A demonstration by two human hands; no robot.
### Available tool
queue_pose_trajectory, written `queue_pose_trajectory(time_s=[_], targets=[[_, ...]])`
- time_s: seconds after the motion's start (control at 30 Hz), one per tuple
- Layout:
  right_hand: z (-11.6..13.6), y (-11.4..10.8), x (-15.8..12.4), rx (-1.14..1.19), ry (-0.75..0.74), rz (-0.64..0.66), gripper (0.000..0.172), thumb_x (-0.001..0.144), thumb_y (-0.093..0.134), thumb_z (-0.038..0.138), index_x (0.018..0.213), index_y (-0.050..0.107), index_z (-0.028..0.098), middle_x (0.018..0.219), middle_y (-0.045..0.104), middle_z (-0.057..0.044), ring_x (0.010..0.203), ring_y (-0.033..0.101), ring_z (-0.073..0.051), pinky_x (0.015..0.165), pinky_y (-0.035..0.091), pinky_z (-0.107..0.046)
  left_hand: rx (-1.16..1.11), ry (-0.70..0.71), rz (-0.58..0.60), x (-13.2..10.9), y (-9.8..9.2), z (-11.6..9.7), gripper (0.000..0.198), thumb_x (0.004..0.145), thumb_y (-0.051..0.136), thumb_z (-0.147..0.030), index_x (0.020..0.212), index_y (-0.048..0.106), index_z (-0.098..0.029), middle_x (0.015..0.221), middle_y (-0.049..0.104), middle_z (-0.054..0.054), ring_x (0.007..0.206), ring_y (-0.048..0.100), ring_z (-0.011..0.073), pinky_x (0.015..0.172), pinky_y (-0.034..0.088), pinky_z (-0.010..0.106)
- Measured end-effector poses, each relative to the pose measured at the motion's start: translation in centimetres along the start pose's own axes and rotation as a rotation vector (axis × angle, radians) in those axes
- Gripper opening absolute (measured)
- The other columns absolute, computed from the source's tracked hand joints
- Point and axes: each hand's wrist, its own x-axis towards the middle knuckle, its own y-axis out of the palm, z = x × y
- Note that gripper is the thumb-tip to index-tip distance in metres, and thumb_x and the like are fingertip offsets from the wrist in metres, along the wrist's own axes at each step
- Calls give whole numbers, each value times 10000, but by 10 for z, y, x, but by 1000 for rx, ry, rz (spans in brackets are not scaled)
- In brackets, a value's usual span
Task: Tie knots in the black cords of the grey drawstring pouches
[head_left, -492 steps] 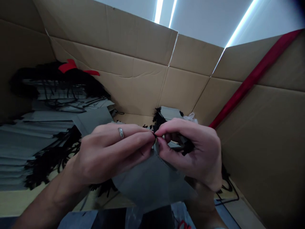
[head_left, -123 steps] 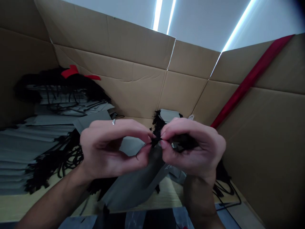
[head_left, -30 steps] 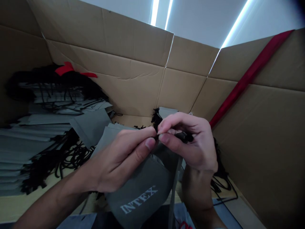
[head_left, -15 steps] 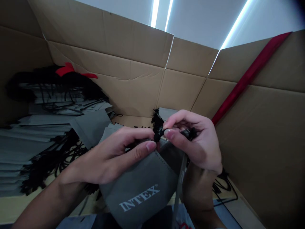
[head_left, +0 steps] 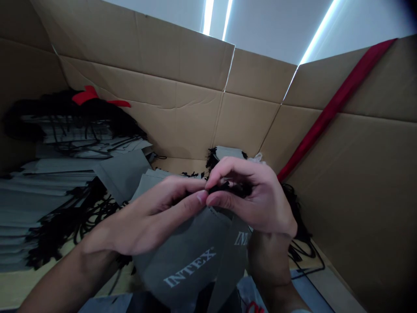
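A grey fabric pouch [head_left: 182, 261] printed INTEX hangs below my two hands, its top edge pinched between the thumb and fingers of my left hand [head_left: 153, 213]. A second grey pouch [head_left: 233, 256] with part of the same print overlaps it on the right and hangs under my right hand [head_left: 257, 195]. My right thumb and fingertips are closed at the same edge, touching the left fingertips. Black cord [head_left: 236, 188] is bunched inside the curl of my right hand. The exact pinch point is hidden by the fingertips.
Stacked grey pouches with black cords [head_left: 61, 174] lie at left, with a red strip [head_left: 86, 95] on top. Another small stack [head_left: 230, 152] stands behind my hands. Cardboard walls [head_left: 176, 104] surround the table; a dark red band [head_left: 339, 104] runs down the right one.
My right hand has moved left and slightly down, its fingertips now meeting the left ones. The second pouch has turned so its print shows. My left hand has barely moved.
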Motion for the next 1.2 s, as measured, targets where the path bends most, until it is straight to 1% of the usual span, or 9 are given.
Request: queue_pose_trajectory(time_s=[0.13, 0.3, 0.4, 0.5, 0.77, 0.83, 0.9, 1.0, 1.2], targets=[[0, -1, -2, -29, 14, 22, 320, 945, 1094, 430, 1002, 871, 207, 887, 822, -6, 744, 733, -147, 686, 609, -238, 19, -10, 49, -2, 0, 0, 388, 1226, 630, -482, 1003, 792, -208, 779, 596, -22, 690, 500, 134, 593, 431, 231], [-7, 2, -3, 51, -149, 30, 324, 916, 1118, 368, 1102, 892, 228, 976, 850, -17, 785, 746, -146, 685, 605, -225, 112, 164, -21, -4, 4, 2, 363, 1231, 605, -338, 922, 735, -199, 758, 566, -34, 684, 495, 123, 604, 409, 241], [-10, 4, -2, 7, -172, 0, 273, 959, 1080, 433, 1045, 911, 236, 913, 835, -19, 754, 728, -159, 709, 627, -259, 111, 213, -34, -3, 10, 0, 376, 1198, 638, -227, 824, 616, -197, 688, 440, -66, 611, 409, 93, 548, 335, 240], [-11, 7, -4, 0, -133, -50, 321, 957, 1068, 515, 976, 919, 232, 820, 796, -11, 685, 684, -153, 659, 605, -262, 142, 290, -63, 0, 15, -5, 420, 1186, 579, -193, 775, 495, -209, 675, 328, -69, 586, 336, 88, 531, 287, 270], [-14, 17, -7, 265, -47, -57, 347, 908, 1111, 492, 909, 913, 208, 769, 798, -22, 646, 720, -157, 596, 610, -252, 325, 418, -129, -16, 18, 1, 395, 1120, 659, -146, 785, 467, -231, 641, 414, -70, 563, 420, 105, 555, 338, 298], [-14, 15, -6, 306, -46, -49, 307, 910, 1117, 441, 913, 915, 209, 798, 828, -31, 681, 763, -167, 611, 625, -248, 319, 396, -108, -16, 16, 2, 372, 1138, 652, -166, 809, 494, -235, 652, 441, -67, 568, 438, 110, 559, 349, 304], [-13, 9, -5, 318, -21, -31, 272, 907, 1123, 377, 1031, 936, 223, 861, 865, -35, 723, 800, -174, 632, 636, -242, 234, 343, -66, -11, 14, 2, 361, 1189, 589, -206, 838, 510, -233, 672, 453, -65, 580, 441, 108, 561, 359, 291], [-8, -2, -5, 245, 50, -64, 406, 862, 1154, 345, 1189, 934, 248, 891, 864, -19, 706, 778, -158, 613, 604, -229, 115, 225, -27, -2, 10, 2, 409, 1233, 550, -297, 834, 494, -227, 736, 524, -46, 654, 492, 116, 596, 393, 274], [-1, -4, -5, 90, 54, -168, 292, 873, 1148, 357, 1013, 918, 242, 837, 847, -1, 652, 724, -140, 573, 551, -227, 121, 155, -49, -1, 5, 5, 458, 1285, 474, -431, 910, 610, -207, 805, 594, -20, 735, 539, 143, 663, 463, 260]])
